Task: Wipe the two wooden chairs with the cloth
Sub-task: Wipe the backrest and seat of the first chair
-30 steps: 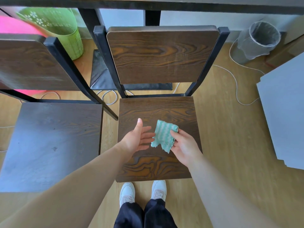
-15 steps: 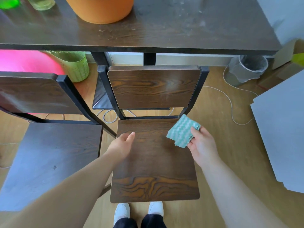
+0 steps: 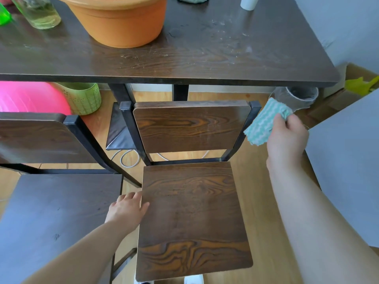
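Nearest: left hand (image 3: 128,210) rested on the left edge of the dark-grained wooden chair seat (image 3: 192,218), fingers relaxed, gripping nothing. A second dark wooden chair (image 3: 57,212) stood just beside it, to the left. Chairs counted: two.

Further out, right hand (image 3: 287,140) pinched the green-and-white zigzag cloth (image 3: 264,124) in the air, just beside the black metal post (image 3: 251,117), seemingly not touching it. Cloths: one.

Judgement: start on the wooden backrest (image 3: 190,126). Flatten the cloth against the panel and stroke along the grain, with the left hand bracing the seat.

Beyond, the dark wooden desk (image 3: 205,58) carried one orange plastic tub (image 3: 121,19).
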Available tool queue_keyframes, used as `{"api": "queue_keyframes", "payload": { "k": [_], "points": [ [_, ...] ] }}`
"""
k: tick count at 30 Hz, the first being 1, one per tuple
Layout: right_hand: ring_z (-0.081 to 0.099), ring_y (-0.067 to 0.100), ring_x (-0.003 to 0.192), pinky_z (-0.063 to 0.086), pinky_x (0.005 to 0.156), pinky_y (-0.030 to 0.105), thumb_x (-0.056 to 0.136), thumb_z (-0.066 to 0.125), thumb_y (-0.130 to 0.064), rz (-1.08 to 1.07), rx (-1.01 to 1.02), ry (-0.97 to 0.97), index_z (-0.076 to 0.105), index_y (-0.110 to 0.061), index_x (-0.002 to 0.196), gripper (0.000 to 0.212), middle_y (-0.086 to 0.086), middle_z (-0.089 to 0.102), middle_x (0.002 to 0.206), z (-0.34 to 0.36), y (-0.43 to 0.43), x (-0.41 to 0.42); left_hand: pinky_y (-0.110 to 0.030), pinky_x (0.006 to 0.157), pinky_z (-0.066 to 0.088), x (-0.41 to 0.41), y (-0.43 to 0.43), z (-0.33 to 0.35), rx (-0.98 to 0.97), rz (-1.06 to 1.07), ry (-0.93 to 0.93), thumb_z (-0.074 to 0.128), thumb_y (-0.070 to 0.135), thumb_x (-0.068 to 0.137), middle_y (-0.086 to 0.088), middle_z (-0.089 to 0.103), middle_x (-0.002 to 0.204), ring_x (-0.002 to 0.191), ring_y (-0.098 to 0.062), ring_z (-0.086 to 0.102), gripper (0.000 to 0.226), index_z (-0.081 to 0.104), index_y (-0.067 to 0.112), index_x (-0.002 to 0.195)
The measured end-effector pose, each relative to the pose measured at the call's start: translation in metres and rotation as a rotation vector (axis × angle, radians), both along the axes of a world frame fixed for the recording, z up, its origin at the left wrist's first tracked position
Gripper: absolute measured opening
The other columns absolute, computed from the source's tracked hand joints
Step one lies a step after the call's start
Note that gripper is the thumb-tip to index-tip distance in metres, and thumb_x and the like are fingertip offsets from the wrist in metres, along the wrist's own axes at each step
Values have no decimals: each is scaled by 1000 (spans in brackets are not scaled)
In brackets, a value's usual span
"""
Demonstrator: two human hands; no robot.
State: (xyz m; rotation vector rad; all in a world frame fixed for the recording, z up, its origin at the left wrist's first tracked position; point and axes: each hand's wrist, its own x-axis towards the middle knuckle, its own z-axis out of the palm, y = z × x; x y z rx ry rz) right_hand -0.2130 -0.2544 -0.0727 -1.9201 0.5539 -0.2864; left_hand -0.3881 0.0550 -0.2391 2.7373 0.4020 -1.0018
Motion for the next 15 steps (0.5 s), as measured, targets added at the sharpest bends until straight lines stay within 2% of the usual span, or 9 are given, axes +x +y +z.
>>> {"api": "queue_keyframes", "payload": {
  "k": [2, 4, 8, 10, 15],
  "points": [
    [61, 6, 94, 51, 68, 17, 103, 45, -32, 66, -225, -38, 60, -15, 115, 25, -10, 62, 106, 7, 10, 14, -41, 110, 36, 2, 9, -1, 7, -3, -13, 28, 54, 103, 4, 41, 153, 140, -24, 34, 54, 31, 30, 151],
    [55, 4, 95, 52, 72, 18, 104, 47, -31, 143, -361, -53, 60, -14, 120, 27, -11, 56, 107, 10, 23, 27, -40, 112, 33, 2, 19, -4, 40, -38, -23, 28, 54, 103, 4, 37, 156, 144, -23, 30, 55, 28, 31, 153],
    [63, 20, 91, 61, 79, 42, 102, 49, -24, 266, -580, 7, 65, -6, 109, 25, 7, 66, 110, 2, 51, 41, -39, 118, 25, 1, 34, -9, 81, -115, -26, 27, 53, 104, 2, 27, 162, 150, -24, 21, 57, 23, 31, 155],
    [66, 26, 98, 60, 81, 42, 102, 50, -20, 272, -648, 20, 66, -5, 117, 26, 10, 67, 115, -3, 64, 40, -39, 119, 22, 0, 40, -12, 80, -150, -34, 27, 53, 104, 1, 23, 164, 151, -24, 18, 57, 22, 31, 156],
    [62, 27, 106, 57, 89, 39, 101, 48, -13, 348, -692, -7, 65, -3, 123, 29, 10, 63, 124, -6, 112, 26, -40, 121, 18, -1, 49, -18, 46, -215, -40, 28, 51, 104, -1, 19, 165, 152, -24, 15, 57, 20, 31, 157]
  ]
}}
